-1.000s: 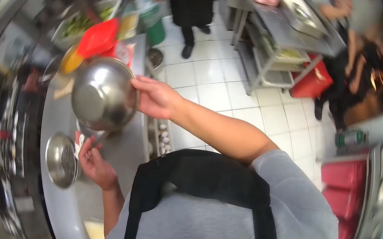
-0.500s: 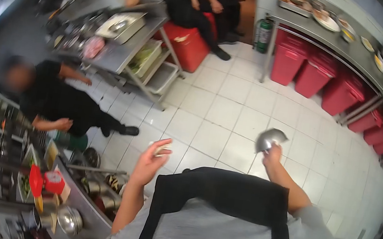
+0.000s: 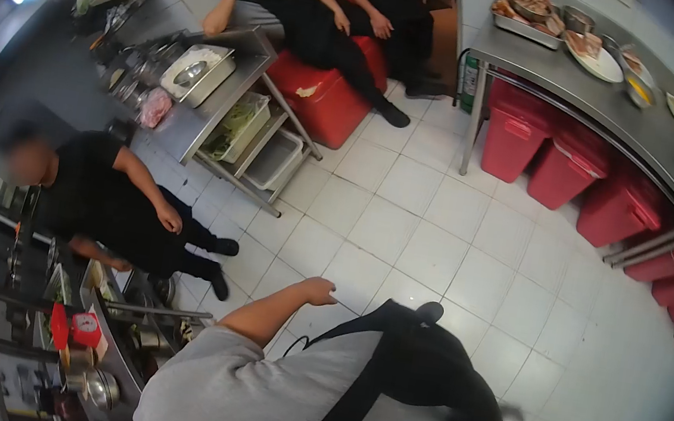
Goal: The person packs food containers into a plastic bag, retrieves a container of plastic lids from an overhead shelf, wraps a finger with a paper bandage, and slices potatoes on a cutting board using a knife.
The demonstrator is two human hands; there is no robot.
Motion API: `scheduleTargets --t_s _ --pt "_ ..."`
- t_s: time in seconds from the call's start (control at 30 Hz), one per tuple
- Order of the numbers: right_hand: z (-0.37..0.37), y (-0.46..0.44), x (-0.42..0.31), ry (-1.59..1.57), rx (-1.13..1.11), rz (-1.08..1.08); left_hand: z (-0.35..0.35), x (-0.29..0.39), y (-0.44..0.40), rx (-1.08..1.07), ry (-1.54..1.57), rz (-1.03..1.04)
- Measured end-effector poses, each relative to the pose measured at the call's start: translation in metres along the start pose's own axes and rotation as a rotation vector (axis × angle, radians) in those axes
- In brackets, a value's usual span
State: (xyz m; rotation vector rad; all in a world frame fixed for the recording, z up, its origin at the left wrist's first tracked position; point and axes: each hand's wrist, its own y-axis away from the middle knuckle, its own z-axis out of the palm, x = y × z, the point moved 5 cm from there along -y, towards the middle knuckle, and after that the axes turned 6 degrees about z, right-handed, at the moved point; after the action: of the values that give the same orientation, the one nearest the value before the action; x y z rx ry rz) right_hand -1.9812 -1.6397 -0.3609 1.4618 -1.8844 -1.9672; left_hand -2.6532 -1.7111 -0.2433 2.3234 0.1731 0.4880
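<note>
My left hand (image 3: 320,292) is held out in front of me over the floor, seen from the back with its fingers bent together. What it holds, if anything, is hidden. On my right side a shiny metal bowl (image 3: 511,420) shows in part, low and blurred beside my dark apron (image 3: 440,367). My right hand is hidden behind my body and the apron.
A co-worker in black (image 3: 109,190) stands at the left by a cooking counter (image 3: 124,362). Two people sit on a red chest (image 3: 319,95) past a steel table (image 3: 223,128). At the right, a steel counter (image 3: 540,74) stands over red bins (image 3: 565,171).
My body has turned and leaned. The metal bowl has gone from in front of me down to my right side, and my right hand has left view. The standing co-worker has shifted.
</note>
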Motion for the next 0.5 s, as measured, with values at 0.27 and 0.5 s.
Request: scheduleTargets --t_s 0.27,0.5 --pt "0.057 -0.046 -0.069 0.056 -0.005 0.185 -0.128 0.132 -0.161 0.103 0.035 0.175" --pt "0.056 -0.127 -0.150 -0.074 -0.010 0.279 -0.227 0.331 -0.271 0.144 0.030 0.311"
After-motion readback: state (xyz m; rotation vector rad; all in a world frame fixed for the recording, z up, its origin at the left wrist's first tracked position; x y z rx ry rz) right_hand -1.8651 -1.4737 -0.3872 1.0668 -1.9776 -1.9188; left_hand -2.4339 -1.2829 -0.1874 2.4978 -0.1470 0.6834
